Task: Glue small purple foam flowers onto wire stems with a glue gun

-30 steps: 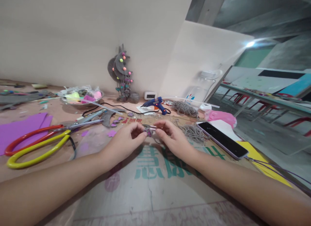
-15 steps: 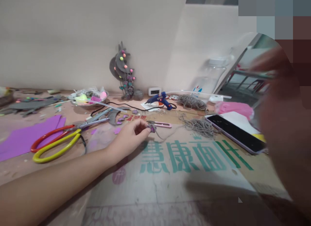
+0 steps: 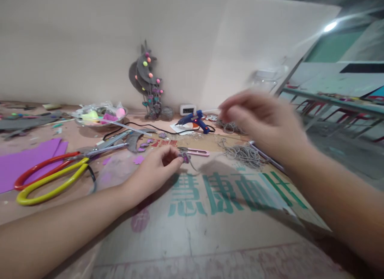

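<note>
My left hand point(image 3: 159, 162) rests low over the cardboard point(image 3: 192, 227), thumb and forefinger pinched on a small purple-and-grey felt piece point(image 3: 186, 157). A short grey cord trails from this piece to the right. Raised in the air at the right, my right hand point(image 3: 264, 121) has bent fingers smeared by motion; whether anything is in them I cannot tell. Beyond my left fingertips lie pink-handled thread snips point(image 3: 197, 152). A loose tangle of grey cord point(image 3: 244, 156) lies below my right hand. The blue glue gun point(image 3: 192, 119) stands behind, its red light lit.
Large scissors with red and yellow handles point(image 3: 54, 179) lie left, beside purple felt sheets point(image 3: 28, 161). A bowl point(image 3: 103, 129) of colored balls, a small digital clock point(image 3: 188, 109) and a grey felt moon ornament point(image 3: 144, 69) stand along the wall. My right arm mostly hides a phone.
My right hand has moved from the near right edge, close to the camera, forward and left above the cord. My left hand keeps its pinch. The view has shifted slightly right.
</note>
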Demonstrator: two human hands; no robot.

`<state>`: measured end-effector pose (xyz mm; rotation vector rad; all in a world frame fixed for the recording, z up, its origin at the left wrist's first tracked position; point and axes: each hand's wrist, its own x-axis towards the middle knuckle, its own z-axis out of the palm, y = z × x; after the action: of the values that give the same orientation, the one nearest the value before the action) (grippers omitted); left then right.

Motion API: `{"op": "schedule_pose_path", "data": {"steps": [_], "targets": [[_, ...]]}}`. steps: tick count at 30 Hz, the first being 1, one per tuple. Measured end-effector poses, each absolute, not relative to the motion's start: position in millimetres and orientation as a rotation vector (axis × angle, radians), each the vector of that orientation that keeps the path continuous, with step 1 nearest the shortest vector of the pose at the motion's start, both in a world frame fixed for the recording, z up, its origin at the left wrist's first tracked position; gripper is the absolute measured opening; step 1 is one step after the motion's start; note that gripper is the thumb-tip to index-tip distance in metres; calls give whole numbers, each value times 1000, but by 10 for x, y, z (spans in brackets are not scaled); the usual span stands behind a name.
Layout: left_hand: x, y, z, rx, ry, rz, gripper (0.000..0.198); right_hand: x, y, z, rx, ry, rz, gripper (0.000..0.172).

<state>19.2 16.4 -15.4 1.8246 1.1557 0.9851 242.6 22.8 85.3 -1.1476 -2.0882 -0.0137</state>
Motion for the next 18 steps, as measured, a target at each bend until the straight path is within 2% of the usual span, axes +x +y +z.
{"op": "schedule_pose_path", "data": {"steps": [2,6,8,13,18], "targets": [[195,165,-158,1807,1137,987,14,2440,494,648,-1193,-2283,30,31],[203,163,-146,1798,1130,971,13,2604,1063,214,-1403,-2343,45,58],[203,160,-136,1811,1143,968,12,2646,1286,99,-1495,-2272,110,64],[198,166,-141,1814,1151,958,13,2483,1671,23,-1551,-2202,213,56],[206,175,-165,1819,1148,975,12,2293,1889,-60,-1726,-2090,225,39]]}}
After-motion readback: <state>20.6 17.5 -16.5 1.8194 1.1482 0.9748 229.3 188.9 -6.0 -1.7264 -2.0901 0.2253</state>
